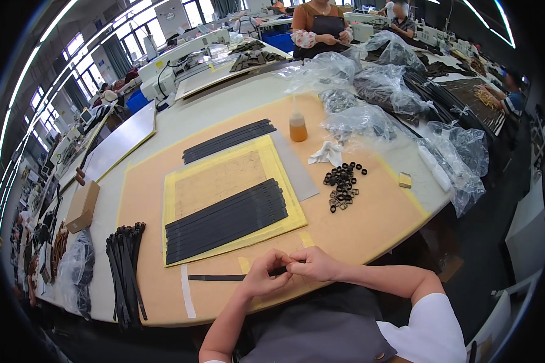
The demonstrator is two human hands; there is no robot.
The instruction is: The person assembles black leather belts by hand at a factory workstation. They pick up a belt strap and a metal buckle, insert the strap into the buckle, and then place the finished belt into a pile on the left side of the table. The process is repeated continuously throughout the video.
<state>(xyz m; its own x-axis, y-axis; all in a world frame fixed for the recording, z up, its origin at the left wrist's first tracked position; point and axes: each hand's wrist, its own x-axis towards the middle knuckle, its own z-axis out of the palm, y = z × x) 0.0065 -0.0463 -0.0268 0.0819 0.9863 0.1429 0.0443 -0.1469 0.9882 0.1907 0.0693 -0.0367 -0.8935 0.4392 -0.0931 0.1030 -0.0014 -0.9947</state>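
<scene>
At the table's near edge, my left hand and my right hand meet with bent, closed fingers around one end of a black strap. The strap's free length lies on the table to the left. My fingers hide what is at its held end. Beyond my hands, a row of flat black straps rests on a yellow-edged board. Behind that board lies a second row of black straps. Small black loops are heaped to the right, a few metal-looking pieces among them.
A bundle of black straps hangs over the near left edge. Right of the boards stand a bottle of amber liquid, a crumpled white cloth and a small yellowish block. Clear plastic bags crowd the right side. A person stands across the table.
</scene>
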